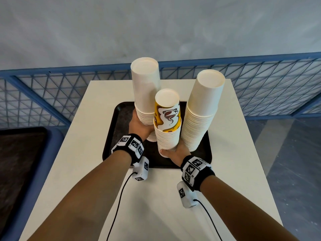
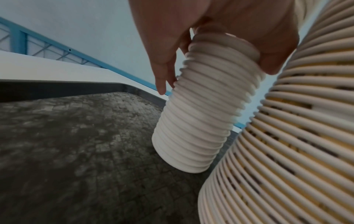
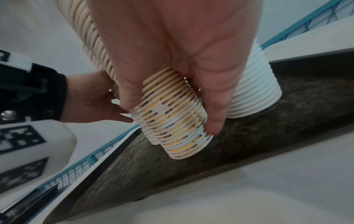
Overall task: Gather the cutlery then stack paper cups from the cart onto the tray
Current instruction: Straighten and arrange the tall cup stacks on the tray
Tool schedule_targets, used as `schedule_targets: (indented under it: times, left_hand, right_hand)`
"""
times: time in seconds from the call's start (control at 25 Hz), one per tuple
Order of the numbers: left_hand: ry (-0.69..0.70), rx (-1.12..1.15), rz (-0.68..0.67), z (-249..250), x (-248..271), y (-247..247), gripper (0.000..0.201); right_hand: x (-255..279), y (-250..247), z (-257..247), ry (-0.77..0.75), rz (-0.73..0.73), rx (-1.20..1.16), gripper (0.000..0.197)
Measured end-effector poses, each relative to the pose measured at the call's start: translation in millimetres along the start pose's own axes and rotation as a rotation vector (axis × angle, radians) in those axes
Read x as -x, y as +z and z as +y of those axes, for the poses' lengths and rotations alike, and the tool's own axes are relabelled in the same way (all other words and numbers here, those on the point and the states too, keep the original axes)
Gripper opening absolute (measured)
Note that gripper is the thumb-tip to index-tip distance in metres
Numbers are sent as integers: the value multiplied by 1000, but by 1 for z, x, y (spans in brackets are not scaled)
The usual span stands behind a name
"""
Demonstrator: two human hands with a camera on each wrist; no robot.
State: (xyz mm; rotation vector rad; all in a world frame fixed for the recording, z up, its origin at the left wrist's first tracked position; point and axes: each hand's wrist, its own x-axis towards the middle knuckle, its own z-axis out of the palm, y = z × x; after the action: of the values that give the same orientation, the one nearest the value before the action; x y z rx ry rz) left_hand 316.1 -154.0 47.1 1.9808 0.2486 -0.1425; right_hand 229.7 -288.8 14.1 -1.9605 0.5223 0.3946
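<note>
Three upside-down stacks of paper cups stand on the black tray point(image 1: 111, 136) on a white table point(image 1: 156, 206). My left hand point(image 1: 139, 122) grips the left white stack point(image 1: 145, 87) low down, thumb on one side and fingers on the other point(image 2: 216, 78). That stack point(image 2: 197, 118) leans slightly over the tray point(image 2: 76, 151). My right hand point(image 1: 171, 151) grips the rims at the base of the yellow printed stack point(image 1: 167, 122), which is tilted just at the tray surface point(image 3: 169, 116). The tall white stack point(image 1: 201, 108) stands free at the right. No cutlery is in view.
A blue cart point(image 1: 52, 145) with a dark tray point(image 1: 20, 162) sits at the left. A blue mesh fence point(image 1: 260, 80) runs behind the table, with a pale wall beyond. Cables hang from both wrist cameras over the table's near half.
</note>
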Motion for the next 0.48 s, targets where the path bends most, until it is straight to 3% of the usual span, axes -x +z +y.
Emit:
schedule_targets:
  times: [0.12, 0.28, 0.48]
  left_hand:
    - [3, 51, 94, -10, 3, -24, 101]
    - [-12, -39, 244, -23, -1, -65, 93]
    - [-43, 29, 208, -36, -3, -88, 104]
  right_hand:
    - [-11, 6, -6, -14, 0, 27, 90]
    - [-17, 10, -16, -10, 8, 39, 71]
    - [-10, 13, -15, -32, -47, 32, 64]
